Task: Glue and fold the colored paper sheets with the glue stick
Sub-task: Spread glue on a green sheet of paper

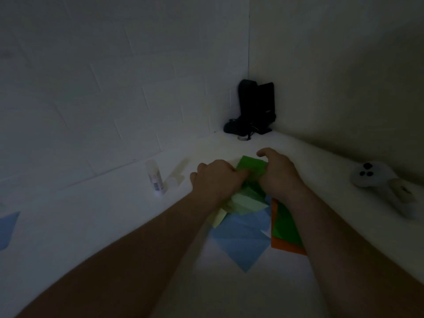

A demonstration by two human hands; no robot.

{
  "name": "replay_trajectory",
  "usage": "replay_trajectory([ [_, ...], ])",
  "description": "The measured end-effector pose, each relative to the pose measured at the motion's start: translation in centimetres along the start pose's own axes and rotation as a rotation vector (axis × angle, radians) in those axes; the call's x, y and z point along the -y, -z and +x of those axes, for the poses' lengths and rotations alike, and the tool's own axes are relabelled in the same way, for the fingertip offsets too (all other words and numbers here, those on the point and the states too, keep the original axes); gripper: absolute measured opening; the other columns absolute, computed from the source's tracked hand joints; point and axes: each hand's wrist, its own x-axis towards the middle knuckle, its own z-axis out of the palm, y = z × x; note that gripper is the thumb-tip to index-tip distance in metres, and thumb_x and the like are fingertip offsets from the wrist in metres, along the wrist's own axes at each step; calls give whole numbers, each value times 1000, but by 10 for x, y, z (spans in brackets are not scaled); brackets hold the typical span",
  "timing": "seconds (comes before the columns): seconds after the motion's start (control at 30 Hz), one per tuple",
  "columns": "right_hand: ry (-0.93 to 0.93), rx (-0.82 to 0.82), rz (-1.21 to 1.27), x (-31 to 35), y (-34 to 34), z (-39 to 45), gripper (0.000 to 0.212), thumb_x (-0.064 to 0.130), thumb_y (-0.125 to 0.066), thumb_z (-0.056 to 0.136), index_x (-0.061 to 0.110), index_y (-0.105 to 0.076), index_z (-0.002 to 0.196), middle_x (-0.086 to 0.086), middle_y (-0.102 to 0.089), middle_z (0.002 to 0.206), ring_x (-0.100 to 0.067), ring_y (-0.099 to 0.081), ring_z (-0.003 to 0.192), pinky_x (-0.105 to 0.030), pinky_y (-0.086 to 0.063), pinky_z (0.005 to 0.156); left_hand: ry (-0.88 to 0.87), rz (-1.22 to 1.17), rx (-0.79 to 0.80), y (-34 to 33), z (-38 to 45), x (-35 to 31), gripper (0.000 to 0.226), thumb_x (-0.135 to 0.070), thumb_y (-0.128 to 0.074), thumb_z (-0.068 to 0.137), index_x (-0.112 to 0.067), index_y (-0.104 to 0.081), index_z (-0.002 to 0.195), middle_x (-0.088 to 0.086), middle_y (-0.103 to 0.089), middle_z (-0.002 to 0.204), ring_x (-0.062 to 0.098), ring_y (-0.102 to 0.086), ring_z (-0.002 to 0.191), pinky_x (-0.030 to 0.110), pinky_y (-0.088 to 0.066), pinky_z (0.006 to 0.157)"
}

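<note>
White table (114,226) fills the lower view, dim light. Landmark: green sheet (251,167).

Blue sheet (243,239) lies flat on the table, just nearer the person than the green sheet, one corner pointing toward the camera. Green-on-orange stack (285,228) lies right of the blue sheet, partly under the right forearm. Pale green sheet (243,204) overlaps the blue sheet's far edge, touching the green sheet.

Left hand (218,177) is on the green sheet's left edge, fingers curled, pinching it. Right hand (278,173) grips its right edge, fingers curled over; thumb contact is hidden.

Black device (254,106) stands in the wall corner, beyond the green sheet. White controller (376,180) lies far right.

Glue stick (154,176) stands upright well left of the green sheet; its cap (175,179) lies just beside it.
</note>
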Motion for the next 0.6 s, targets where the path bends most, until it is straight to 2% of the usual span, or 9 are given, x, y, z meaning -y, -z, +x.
replay_trajectory([
  [0.07, 1, 6, -2, 1, 1, -1, 62, 0, -66, 86, 23, -50, 141, -17, -61, 120, -27, -62, 99, -28, -49, 71, 60, -11, 32, 0, 9, 0, 76, -88, -40, 67, -20, -70, 82, 7, -69, 93, 31, -57, 102, 48, -40, 98],
  [0.13, 13, 17, -12, 2, 2, -2, 58, 1, -66, 87, 20, -51, 139, -15, -62, 122, -27, -61, 104, -29, -49, 78, 87, -67, 83, 1, 16, 1, 79, -90, -44, 55, -18, -66, 78, 10, -71, 93, 34, -65, 98, 51, -50, 97],
  [0.23, 19, 38, -21, 3, 2, -4, 52, 5, -67, 89, 19, -54, 138, -11, -61, 129, -25, -60, 110, -27, -48, 85, 69, -94, 89, 0, 18, -1, 63, -80, -54, 60, -22, -72, 77, 5, -70, 84, 31, -66, 91, 49, -53, 94],
  [0.33, 14, 14, 21, 5, 3, -4, 43, 7, -63, 93, 20, -56, 134, -8, -62, 123, -19, -59, 101, -24, -45, 80, -29, -100, -20, -2, 10, -8, 41, -65, -53, 73, -29, -71, 77, -2, -69, 81, 25, -62, 90, 44, -49, 91],
  [0.4, 0, -110, 143, 9, 7, -5, 37, 13, -63, 95, 21, -55, 130, -7, -63, 110, -14, -58, 87, -23, -43, 66, -170, -207, -159, 1, 5, -13, 25, -50, -57, 84, -27, -63, 76, -4, -65, 77, 20, -62, 81, 38, -51, 80],
  [0.43, -20, -206, 225, 13, 10, -5, 36, 19, -64, 95, 23, -53, 129, -7, -63, 110, -15, -58, 87, -24, -42, 64, -221, -318, -224, 5, 3, -15, 20, -39, -60, 89, -24, -59, 75, -3, -63, 73, 15, -60, 73, 33, -51, 71],
  [0.5, -83, -321, 443, 21, 13, -7, 39, 37, -66, 95, 29, -47, 128, -6, -61, 118, -15, -60, 93, -27, -45, 69, -231, -536, -299, 16, -2, -17, 22, -23, -64, 92, -18, -53, 73, -2, -59, 69, 9, -53, 63, 29, -46, 59],
  [0.57, -157, -221, 724, 37, 13, -15, 65, 53, -71, 88, 30, -40, 141, -2, -61, 124, -16, -64, 101, -33, -55, 81, -195, -717, -289, 29, -8, -11, 23, -20, -69, 88, -18, -52, 72, 3, -58, 68, 12, -55, 64, 35, -48, 61],
  [0.6, -159, -149, 864, 43, 11, -18, 77, 53, -75, 84, 28, -38, 147, -3, -63, 128, -20, -67, 106, -40, -58, 87, -187, -770, -268, 36, -14, -4, 24, -19, -73, 85, -18, -53, 72, 4, -58, 68, 14, -55, 65, 36, -49, 62],
])
